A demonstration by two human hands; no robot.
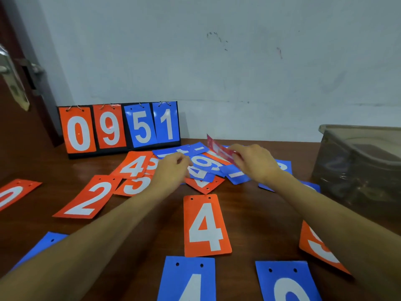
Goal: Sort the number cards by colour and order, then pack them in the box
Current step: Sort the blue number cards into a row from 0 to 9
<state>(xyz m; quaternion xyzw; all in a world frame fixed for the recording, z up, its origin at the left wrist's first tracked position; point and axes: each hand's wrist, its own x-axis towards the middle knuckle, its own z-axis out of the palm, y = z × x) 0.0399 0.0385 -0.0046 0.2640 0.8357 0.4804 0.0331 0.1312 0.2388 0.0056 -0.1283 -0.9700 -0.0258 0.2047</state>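
Right grip pinches a red card lifted above the card pile on the surface; left grip curls at the pile, whether holding anything I cannot tell

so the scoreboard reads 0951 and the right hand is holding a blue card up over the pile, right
No: the head view shows the card in the right hand is red, not blue. The scoreboard does read 0951.
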